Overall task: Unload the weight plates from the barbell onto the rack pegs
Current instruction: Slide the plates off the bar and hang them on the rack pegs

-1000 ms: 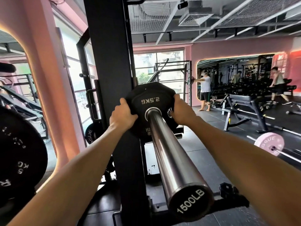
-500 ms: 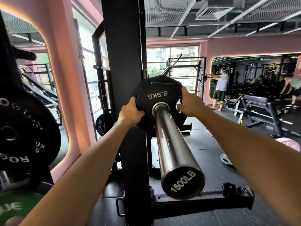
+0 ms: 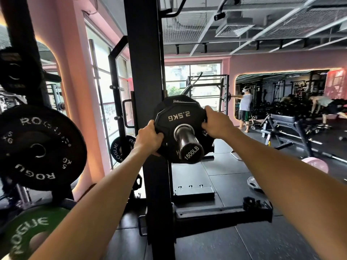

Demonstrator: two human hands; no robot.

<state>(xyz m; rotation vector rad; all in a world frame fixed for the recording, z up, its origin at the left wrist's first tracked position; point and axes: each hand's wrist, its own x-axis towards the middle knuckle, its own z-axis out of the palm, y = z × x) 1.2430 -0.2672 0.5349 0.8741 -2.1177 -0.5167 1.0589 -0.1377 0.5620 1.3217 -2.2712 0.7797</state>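
With your left hand [image 3: 149, 138] and right hand [image 3: 216, 122] gripping the small black twelve-sided 2.5 kg plate [image 3: 179, 117] by its edges, draw it straight toward you. Keep it square on the steel barbell sleeve [image 3: 188, 142].

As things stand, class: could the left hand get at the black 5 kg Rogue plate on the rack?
Probably not yet: the left hand grips the 2.5KG plate on the barbell sleeve. Nothing visibly blocks the Rogue plate.

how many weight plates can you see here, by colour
black, on the barbell sleeve: 2, the 2.5kg plate and a larger plate behind it
black, on rack pegs: 4
green: 1
pink: 1
grey, on the floor: 1
total: 9
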